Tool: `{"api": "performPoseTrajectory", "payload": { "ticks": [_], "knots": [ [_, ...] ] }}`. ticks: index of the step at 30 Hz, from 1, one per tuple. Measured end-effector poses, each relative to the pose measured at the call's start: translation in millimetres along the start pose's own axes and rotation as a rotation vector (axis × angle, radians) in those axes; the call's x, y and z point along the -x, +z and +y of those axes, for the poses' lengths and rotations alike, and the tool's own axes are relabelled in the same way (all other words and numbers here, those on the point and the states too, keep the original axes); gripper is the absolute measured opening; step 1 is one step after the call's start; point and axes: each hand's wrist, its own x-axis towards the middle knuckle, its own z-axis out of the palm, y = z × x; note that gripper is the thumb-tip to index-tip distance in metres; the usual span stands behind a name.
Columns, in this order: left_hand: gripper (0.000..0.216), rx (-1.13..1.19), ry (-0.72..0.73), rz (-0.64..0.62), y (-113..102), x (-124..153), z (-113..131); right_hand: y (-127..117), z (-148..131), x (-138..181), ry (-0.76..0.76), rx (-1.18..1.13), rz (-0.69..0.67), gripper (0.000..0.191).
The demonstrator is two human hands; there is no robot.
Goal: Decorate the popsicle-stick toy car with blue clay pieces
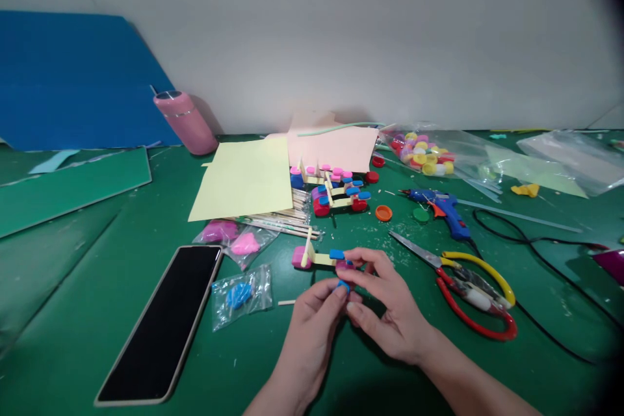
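Observation:
Close to the front of the table, a small toy car (322,259) made of craft sticks has purple bottle-cap wheels and a blue clay piece at its right end. My left hand (318,312) is closed, with thumb and index finger pinching a small piece of blue clay (344,286). My right hand (385,302) has its fingers curled at the car's right end, around a purple wheel partly hidden by them; its thumb points toward my left fingertips. Just left of my hands is a small bag of blue clay (238,296).
Beyond the hands stand more toy cars (341,198), beside thin sticks (285,220) and yellow paper (244,179). Scissors (461,279) and a blue glue gun (441,208) with its cord lie right. A phone (163,325) lies left; a pink tumbler (186,122) leans at the wall.

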Motion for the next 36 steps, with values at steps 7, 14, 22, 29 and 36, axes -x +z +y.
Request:
{"api": "performPoseTrajectory", "payload": {
  "ticks": [7,14,22,29,36],
  "knots": [
    [0.011,-0.109,0.054,-0.027,-1.8,1.9,-2.4,1.2,3.8,0.2,-0.021,0.023,0.029,0.031],
    [0.01,-0.036,0.036,-0.005,-0.5,0.7,-1.3,1.1,3.0,0.0,-0.023,0.015,0.03,0.032],
    [0.008,0.009,0.023,0.021,1.9,1.2,1.8,2.3,3.3,0.7,-0.062,0.057,0.035,0.036],
    [0.01,0.015,0.037,0.02,1.5,0.7,1.8,3.4,2.0,0.2,-0.108,0.091,0.031,0.04],
    [0.011,-0.002,0.027,0.022,1.2,0.5,1.8,2.1,1.4,1.1,-0.084,0.071,0.019,0.045]
  ]
}}
